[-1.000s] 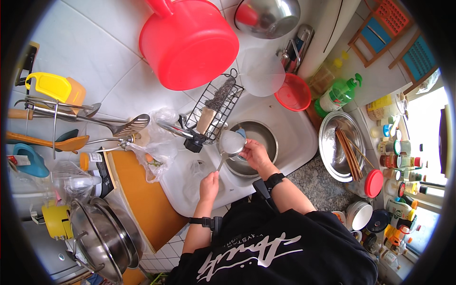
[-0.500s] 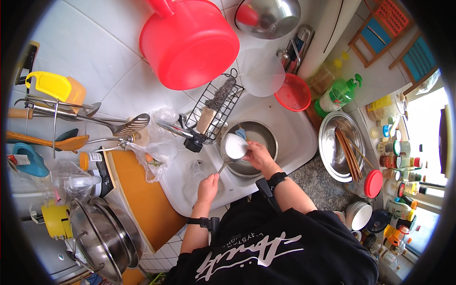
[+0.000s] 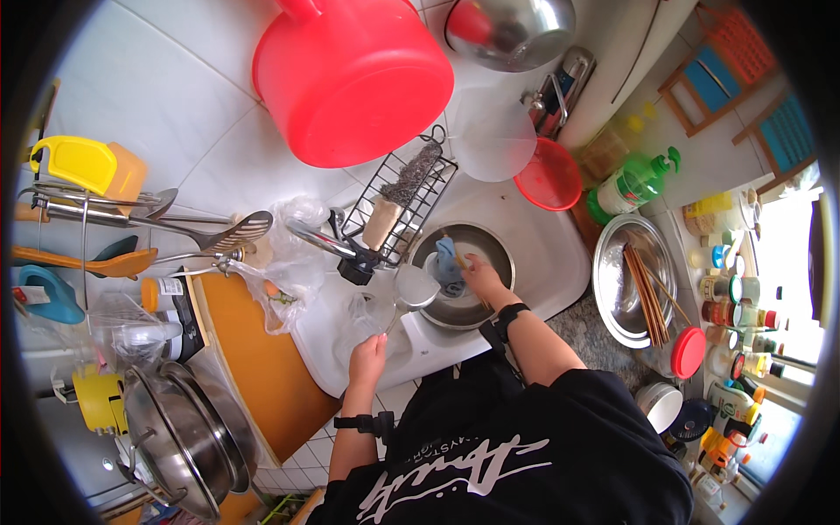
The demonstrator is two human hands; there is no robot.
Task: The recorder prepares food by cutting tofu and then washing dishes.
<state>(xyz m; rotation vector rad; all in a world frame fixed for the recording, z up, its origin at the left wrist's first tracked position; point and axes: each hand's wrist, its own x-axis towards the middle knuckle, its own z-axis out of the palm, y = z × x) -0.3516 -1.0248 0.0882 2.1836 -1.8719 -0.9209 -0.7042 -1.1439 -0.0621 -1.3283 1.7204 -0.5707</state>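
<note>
My left hand (image 3: 367, 357) is closed round the thin handle of a metal ladle (image 3: 415, 289), whose pale, shiny bowl hangs by the near left rim of a round steel basin (image 3: 505, 286). Inside the basin lies a wet blue cloth (image 3: 448, 266) in some water. My right hand (image 3: 484, 280) reaches into the basin, its fingertips pinched at the right edge of that cloth. The basin sits in the right bowl of a white double sink (image 3: 560, 262). A clear plastic bag (image 3: 357, 328) lies in the left bowl.
A black wire rack (image 3: 398, 199) with a scrubber stands behind the faucet (image 3: 324, 236). Large red pot-shaped dipper (image 3: 354, 83) hangs above. At right are a green soap bottle (image 3: 626, 188) and a steel bowl (image 3: 610, 271) with chopsticks. Utensils hang at left.
The ladle has moved left and down, away from over the basin. My right hand has left the ladle's bowl and gone down to the blue cloth, which now shows more fully.
</note>
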